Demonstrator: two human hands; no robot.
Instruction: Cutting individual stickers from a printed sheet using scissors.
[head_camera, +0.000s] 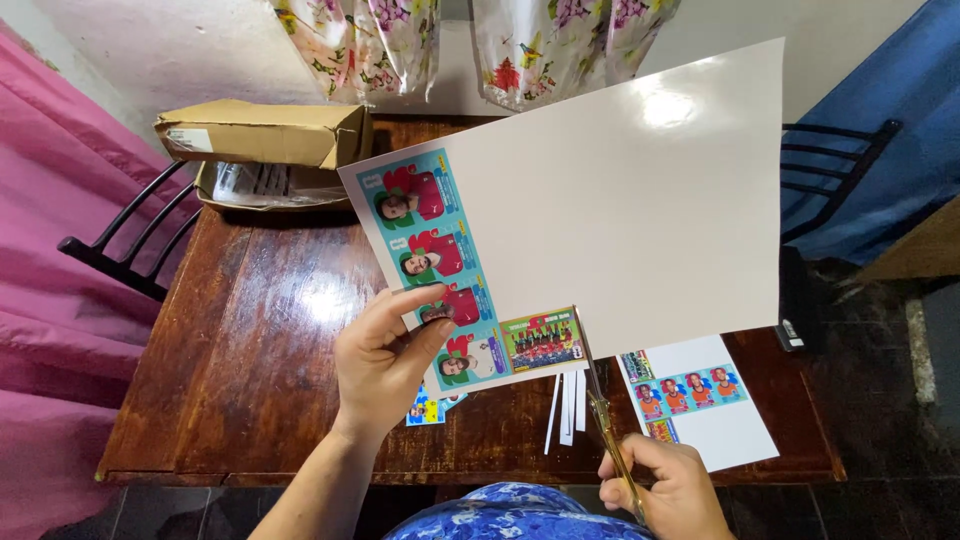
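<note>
Your left hand (385, 355) pinches the glossy white sticker sheet (620, 200) w/ colourful portrait cards; right hand (670, 490) grips gold-handled scissors (605, 415) — blades at its edge — over a shiny dark wooden table (250, 350).

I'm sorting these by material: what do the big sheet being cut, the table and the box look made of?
The sheet looks like glossy coated paper or sticker stock: it mirrors a light spot and bends. The table looks like varnished dark wood, with grain and shiny glare. The box looks like plain brown corrugated cardboard, matte.
</note>
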